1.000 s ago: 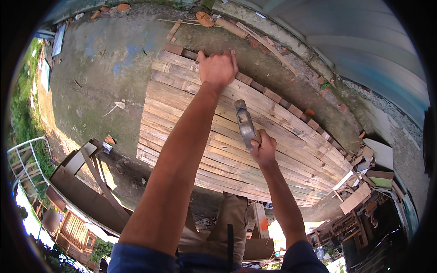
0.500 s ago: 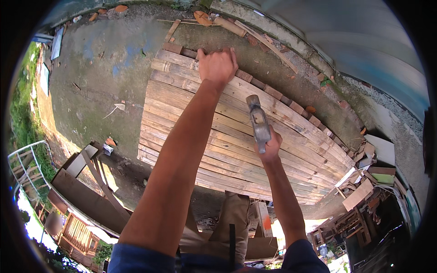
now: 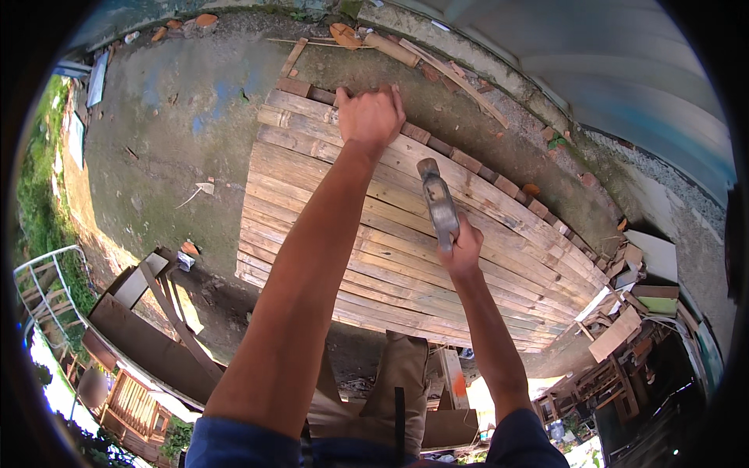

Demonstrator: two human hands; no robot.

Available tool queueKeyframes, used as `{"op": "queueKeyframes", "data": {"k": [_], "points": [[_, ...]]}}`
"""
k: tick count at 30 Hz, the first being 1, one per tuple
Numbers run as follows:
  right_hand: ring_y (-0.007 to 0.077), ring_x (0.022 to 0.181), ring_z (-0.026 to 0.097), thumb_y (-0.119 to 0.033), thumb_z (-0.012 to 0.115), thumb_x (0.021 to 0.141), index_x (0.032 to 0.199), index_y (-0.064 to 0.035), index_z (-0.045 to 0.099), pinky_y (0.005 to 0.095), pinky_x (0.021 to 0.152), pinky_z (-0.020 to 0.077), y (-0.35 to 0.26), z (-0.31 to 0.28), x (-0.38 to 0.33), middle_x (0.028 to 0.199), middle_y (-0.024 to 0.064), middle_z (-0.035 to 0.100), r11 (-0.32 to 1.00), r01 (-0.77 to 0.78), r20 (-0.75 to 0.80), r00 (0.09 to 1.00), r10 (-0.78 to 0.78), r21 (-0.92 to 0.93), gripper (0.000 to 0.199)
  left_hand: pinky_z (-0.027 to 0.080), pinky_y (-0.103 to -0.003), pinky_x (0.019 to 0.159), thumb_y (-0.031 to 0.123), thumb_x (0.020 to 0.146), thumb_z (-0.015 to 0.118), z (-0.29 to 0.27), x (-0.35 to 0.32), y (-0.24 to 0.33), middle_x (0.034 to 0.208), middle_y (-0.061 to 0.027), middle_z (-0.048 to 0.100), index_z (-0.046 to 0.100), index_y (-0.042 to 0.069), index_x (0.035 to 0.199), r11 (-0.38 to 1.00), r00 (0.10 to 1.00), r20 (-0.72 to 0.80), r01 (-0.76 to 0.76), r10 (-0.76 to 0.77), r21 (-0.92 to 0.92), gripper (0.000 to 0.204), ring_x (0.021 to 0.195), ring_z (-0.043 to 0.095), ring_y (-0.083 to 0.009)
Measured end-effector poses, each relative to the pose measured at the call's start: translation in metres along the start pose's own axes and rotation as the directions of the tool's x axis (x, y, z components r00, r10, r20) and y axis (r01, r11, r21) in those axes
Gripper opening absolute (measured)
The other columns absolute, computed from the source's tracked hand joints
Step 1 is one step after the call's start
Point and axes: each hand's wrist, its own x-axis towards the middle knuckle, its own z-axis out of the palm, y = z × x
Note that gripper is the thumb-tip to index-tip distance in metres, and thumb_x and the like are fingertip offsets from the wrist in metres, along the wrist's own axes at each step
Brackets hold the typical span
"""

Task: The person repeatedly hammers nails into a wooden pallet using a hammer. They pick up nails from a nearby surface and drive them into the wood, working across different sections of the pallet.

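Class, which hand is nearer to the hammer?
Right. The right hand grips the hammer; the left hand is leftward and forward of it, at the far edge of the slatted panel.

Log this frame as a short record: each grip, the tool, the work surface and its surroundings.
Left grip: on the far edge of the slatted panel; fingertips hidden
Right grip: closed on the hammer
Tool head: grey metal, in view over the panel
Panel surface: pale slats running left to right
Beyond far edge: row of brownish blocks
Right end: heap of wood scraps
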Motion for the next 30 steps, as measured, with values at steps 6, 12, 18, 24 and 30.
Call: {"op": "queueKeyframes", "data": {"k": [6,12,18,24,30], "points": [[0.0419,0.068,0.067,-0.038,0.067,0.096,0.101,0.0012,0.061,0.0461,0.06,0.0514,0.0,-0.02,0.01,0.074,0.0216,0.065,0.958,-0.161,0.147,0.969,0.199,-0.236,0.039,0.037,-0.052,0.102,0.033,0.104,0.041,-0.002,0.003,-0.001,0.071,-0.0171,0.072,0.074,0.011,0.087,1.0,1.0,-0.005,-0.002,0.002,0.006,0.043,0.069,0.071,-0.0355],[0.0414,0.065,0.067,-0.038,0.072,0.092,0.108,0.0032,0.064,0.0459,0.058,0.0536,0.014,-0.056,0.017,0.077,0.0227,0.068,0.936,0.035,0.311,0.947,0.081,-0.351,0.045,0.032,-0.05,0.103,0.03,0.103,0.042,0.0,-0.006,-0.005,0.112,-0.0141,0.071,0.07,0.007,0.1,0.983,0.994,-0.105,-0.057,0.039,-0.177,0.037,0.113,0.061,-0.0261],[0.0388,0.069,0.07,-0.048,0.072,0.09,0.098,-0.001,0.064,0.0464,0.058,0.0546,0.024,-0.081,0.048,0.078,0.0198,0.07,0.869,0.412,0.511,0.827,-0.232,-0.272,0.049,0.01,-0.058,0.122,0.032,0.102,0.04,0.01,-0.056,-0.032,0.162,-0.0141,0.032,0.042,0.003,0.149,0.966,0.908,-0.382,0.082,-0.174,-0.245,0.055,0.153,0.022,-0.0284],[0.0352,0.066,0.069,-0.048,0.072,0.091,0.094,-0.0031,0.062,0.0444,0.057,0.054,0.018,-0.089,0.096,0.075,0.0173,0.068,0.817,0.571,0.548,0.709,-0.444,-0.077,0.046,0.004,-0.06,0.124,0.035,0.102,0.037,0.025,-0.07,-0.038,0.167,-0.0156,0.024,0.031,0.0,0.156,0.979,0.915,-0.35,0.174,-0.2,-0.104,0.065,0.156,0.017,-0.0295],[0.0324,0.066,0.069,-0.052,0.071,0.09,0.095,-0.0032,0.061,0.0411,0.057,0.0536,0.006,-0.094,0.111,0.074,0.0152,0.066,0.897,0.217,0.573,0.818,0.048,-0.384,0.05,0.005,-0.06,0.123,0.034,0.103,0.036,0.02,-0.067,-0.037,0.166,-0.0167,0.026,0.028,-0.001,0.157,0.975,0.932,-0.289,0.201,-0.22,-0.096,0.064,0.155,0.02,-0.0327]]}}
